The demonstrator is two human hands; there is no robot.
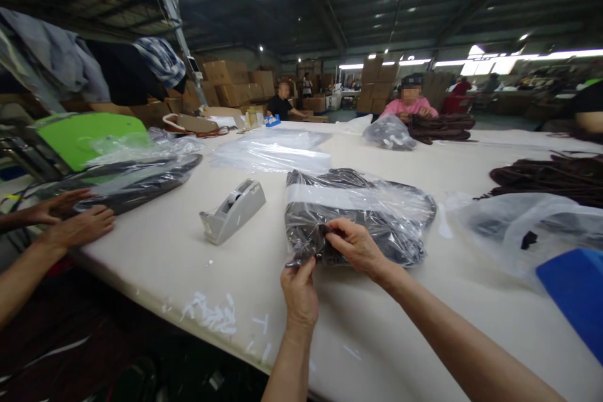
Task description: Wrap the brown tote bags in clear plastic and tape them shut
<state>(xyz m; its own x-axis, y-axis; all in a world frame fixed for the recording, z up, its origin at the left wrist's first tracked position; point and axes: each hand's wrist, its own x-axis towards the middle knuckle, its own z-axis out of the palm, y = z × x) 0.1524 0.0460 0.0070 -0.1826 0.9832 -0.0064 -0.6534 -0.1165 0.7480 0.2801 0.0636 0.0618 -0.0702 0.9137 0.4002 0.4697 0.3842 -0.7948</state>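
- Clear plastic bag (358, 210): glossy, crinkled, packed with dark straps, lying on your worktop (164, 232).
- Your left hand (299, 292) pinches its near corner; your right hand (358, 245) grips its edge.

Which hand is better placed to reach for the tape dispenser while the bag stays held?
Probably the left hand. It pinches only the near corner of the plastic bag, and the tape dispenser sits on its side of the bag. The right hand rests on the bag's front edge, so it can keep the bag down.

A clear bag (358, 213) of dark straps is pinched at its near corner by the left hand (300, 292) and right hand (357, 246). A tape holder (233, 210) is set beside it on the bench (188, 239).
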